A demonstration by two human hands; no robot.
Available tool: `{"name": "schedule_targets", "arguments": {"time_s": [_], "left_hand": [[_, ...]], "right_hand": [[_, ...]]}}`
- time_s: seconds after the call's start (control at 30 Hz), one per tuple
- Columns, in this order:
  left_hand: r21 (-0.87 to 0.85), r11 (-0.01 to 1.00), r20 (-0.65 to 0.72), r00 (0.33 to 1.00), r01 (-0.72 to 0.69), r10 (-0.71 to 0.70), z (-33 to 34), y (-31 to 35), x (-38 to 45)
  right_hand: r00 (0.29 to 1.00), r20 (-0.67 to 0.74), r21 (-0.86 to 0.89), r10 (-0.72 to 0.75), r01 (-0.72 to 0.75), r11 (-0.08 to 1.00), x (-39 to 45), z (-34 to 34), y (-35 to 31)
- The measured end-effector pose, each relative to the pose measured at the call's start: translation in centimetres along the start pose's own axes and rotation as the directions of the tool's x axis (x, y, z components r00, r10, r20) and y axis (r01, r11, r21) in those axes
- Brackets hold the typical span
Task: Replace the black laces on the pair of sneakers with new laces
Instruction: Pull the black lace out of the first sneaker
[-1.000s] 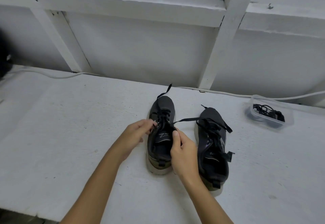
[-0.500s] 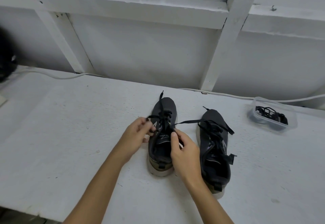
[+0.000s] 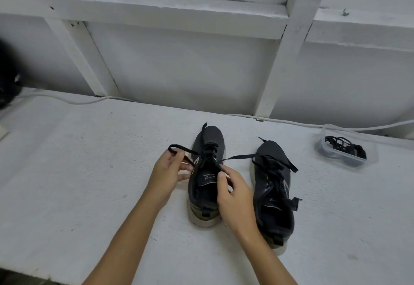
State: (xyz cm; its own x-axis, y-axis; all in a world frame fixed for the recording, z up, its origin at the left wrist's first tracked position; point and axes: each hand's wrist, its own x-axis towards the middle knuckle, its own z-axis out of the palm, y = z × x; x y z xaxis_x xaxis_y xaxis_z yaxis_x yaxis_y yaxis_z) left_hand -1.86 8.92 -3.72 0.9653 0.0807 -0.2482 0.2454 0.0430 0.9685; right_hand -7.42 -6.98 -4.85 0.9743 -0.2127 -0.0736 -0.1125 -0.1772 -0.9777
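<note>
Black lace being unthreaded from left sneaker on tabletop; left hand pinching loop, right hand gripping opposite strand. Next: freeing lower eyelets.

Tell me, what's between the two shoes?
Between the left sneaker and the right sneaker, the head view shows the right hand and a black lace stretching across.

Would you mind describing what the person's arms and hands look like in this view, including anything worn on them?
Both forearms are bare as far as the bottom edge of the frame; no sleeve shows. The left hand and right hand wear no gloves, and no watch, bracelet or ring is visible. The fingers are bare, with short nails. No markings show on either arm.
</note>
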Motion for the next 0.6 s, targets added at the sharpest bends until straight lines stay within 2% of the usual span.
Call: {"name": "schedule_targets", "arguments": {"time_s": [0.07, 0.13, 0.17, 0.23, 0.33, 0.37, 0.4, 0.5, 0.53, 0.6], "left_hand": [[0.011, 0.999, 0.075, 0.997, 0.035, -0.036, -0.11, -0.14, -0.24], [0.186, 0.982, 0.257, 0.966, -0.006, -0.043, -0.35, -0.65, -0.76], [0.252, 0.966, 0.287, 0.958, -0.055, -0.02, -0.48, -0.78, -0.81], [0.235, 0.968, 0.19, 0.981, -0.089, 0.043, -0.56, -0.56, -0.56], [-0.026, 1.0, -0.019, 1.0, -0.001, 0.001, -0.42, 0.17, 0.03], [-0.034, 0.999, -0.035, 0.999, 0.012, -0.013, -0.4, 0.13, 0.07], [-0.004, 1.0, 0.004, 1.0, 0.016, -0.016, -0.5, 0.04, -0.05], [0.18, 0.984, 0.268, 0.962, -0.002, -0.047, -0.71, -0.41, -0.9], [0.237, 0.97, 0.283, 0.959, -0.045, -0.025, -0.78, -0.51, -0.84], [0.275, 0.956, 0.174, 0.983, -0.098, 0.051, -0.72, -0.46, -0.36]], "right_hand": [[1.0, 0.007, -0.005, -0.006, 0.006, 1.0, -0.07, -0.07, -0.14], [1.0, 0.015, -0.004, -0.015, 0.015, 1.0, -0.13, -0.17, -0.28], [1.0, 0.018, -0.006, -0.018, 0.018, 1.0, -0.14, -0.19, -0.32], [1.0, 0.024, -0.021, -0.02, 0.021, 1.0, -0.08, -0.15, -0.34], [0.999, 0.025, -0.039, -0.027, 0.028, 0.999, -0.01, -0.11, -0.27], [0.999, 0.026, -0.04, -0.031, 0.032, 0.999, -0.03, -0.14, -0.19], [0.999, 0.025, -0.038, -0.034, 0.035, 0.999, -0.04, -0.16, -0.05], [0.999, 0.028, -0.028, -0.041, 0.041, 0.999, -0.1, -0.2, 0.36], [0.999, 0.029, -0.03, -0.045, 0.046, 0.999, -0.08, -0.19, 0.43], [0.999, 0.03, -0.027, -0.045, 0.046, 0.999, -0.04, -0.13, 0.47]]}}
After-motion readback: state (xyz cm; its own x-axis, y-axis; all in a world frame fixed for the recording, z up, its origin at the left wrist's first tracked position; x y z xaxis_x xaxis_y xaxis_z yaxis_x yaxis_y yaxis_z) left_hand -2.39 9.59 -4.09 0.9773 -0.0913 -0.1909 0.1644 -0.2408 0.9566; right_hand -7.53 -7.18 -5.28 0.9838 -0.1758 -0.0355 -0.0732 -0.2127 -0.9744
